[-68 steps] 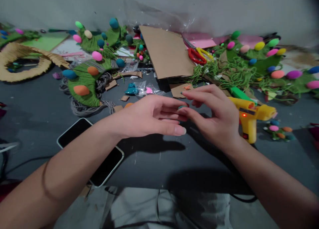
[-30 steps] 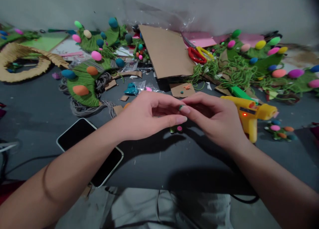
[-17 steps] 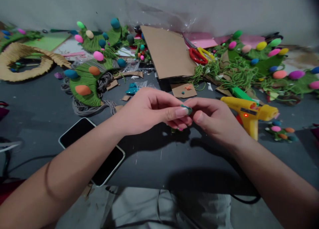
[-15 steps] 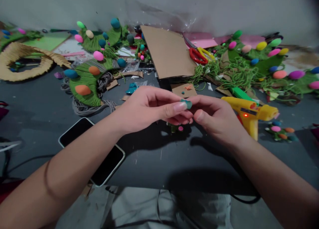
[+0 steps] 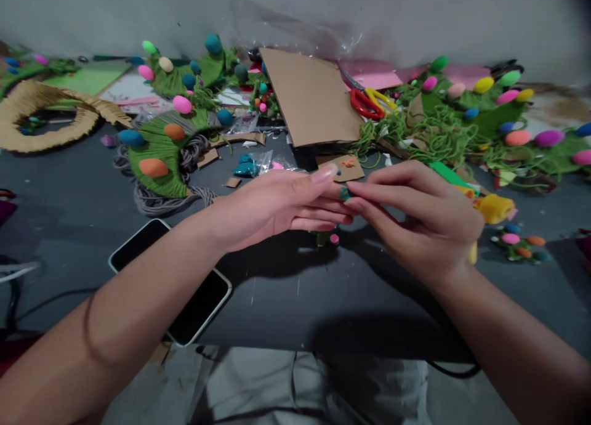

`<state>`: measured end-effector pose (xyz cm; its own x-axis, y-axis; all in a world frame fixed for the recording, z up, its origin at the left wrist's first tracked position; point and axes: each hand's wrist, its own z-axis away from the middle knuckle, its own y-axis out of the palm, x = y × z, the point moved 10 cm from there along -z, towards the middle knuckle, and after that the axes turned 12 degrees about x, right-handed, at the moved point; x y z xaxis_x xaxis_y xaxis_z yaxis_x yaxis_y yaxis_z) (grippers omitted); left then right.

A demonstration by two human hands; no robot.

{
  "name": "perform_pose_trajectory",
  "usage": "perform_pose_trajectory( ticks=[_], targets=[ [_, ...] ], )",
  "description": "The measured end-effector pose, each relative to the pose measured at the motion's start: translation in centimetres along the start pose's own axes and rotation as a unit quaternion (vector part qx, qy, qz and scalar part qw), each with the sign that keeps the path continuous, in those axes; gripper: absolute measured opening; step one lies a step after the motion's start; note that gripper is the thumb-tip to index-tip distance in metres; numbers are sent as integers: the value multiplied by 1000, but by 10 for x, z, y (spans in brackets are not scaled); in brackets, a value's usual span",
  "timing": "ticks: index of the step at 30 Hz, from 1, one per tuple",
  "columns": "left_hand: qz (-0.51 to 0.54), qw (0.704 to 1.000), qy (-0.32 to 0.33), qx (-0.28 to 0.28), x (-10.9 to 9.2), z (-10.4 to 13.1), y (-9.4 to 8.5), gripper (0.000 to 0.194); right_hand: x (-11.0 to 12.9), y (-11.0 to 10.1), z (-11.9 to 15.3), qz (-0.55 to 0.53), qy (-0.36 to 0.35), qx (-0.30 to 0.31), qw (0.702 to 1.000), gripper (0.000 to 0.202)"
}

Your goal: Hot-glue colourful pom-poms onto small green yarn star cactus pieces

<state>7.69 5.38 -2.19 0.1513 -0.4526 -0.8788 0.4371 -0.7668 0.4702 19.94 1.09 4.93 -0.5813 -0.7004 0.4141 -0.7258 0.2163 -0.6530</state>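
My right hand pinches a small piece of teal modelling clay between thumb and fingertip. The clay rests against the fingers of my left hand, which is stretched out with its thumb lifted off. Below my fingers sits a small green piece with a pink ball, partly hidden. A yellow glue gun lies behind my right hand, which covers most of it. Beyond my left hand is a lump of teal clay on clear plastic.
A phone lies under my left forearm. Farther back are a cardboard sheet, red-handled scissors, green yarn and green yarn-wrapped shapes with coloured balls. A straw-coloured ring is at left.
The teal clay has passed from my left thumb and fingers to a pinch of my right hand. My left thumb has lifted and its fingers have straightened. My right hand has turned, covering more of the glue gun.
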Motion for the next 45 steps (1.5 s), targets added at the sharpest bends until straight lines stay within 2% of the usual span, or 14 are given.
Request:
perform_pose_trajectory(
  ticks=[4,8,13,16,19,22,26,33,36,39,45],
  targets=[
    [-2,1000,-17,7,4,0,6,42,4,5,0,5,-13,10,1000,24],
    [-34,999,-36,-5,4,1,4,32,-1,12,0,-30,8,35,999,22],
    [-107,994,-22,-13,-4,2,0,30,-13,24,-1,-89,33,110,989,40],
    [-189,982,-25,-9,-7,1,-1,29,-14,25,-1,-90,36,129,987,33],
    [-277,960,-32,-19,-7,1,-2,26,-13,22,-1,-65,42,115,990,24],
    [-307,951,-26,-37,-8,1,-2,24,-6,20,-1,-30,28,96,995,17],
    [-321,945,-16,-63,-12,2,-4,22,4,18,0,-3,-1,87,996,12],
    [-330,937,4,-111,-26,6,-14,25,0,12,-1,-13,11,72,997,13],
    [-315,945,-2,-89,-22,4,-12,27,-1,8,0,-11,9,53,998,13],
    [-308,949,-8,-68,-15,2,-8,25,-1,9,-1,-2,10,60,998,11],
    [-309,945,16,-101,-23,4,-10,22,-4,17,-2,-35,38,93,994,16]
  ],
)
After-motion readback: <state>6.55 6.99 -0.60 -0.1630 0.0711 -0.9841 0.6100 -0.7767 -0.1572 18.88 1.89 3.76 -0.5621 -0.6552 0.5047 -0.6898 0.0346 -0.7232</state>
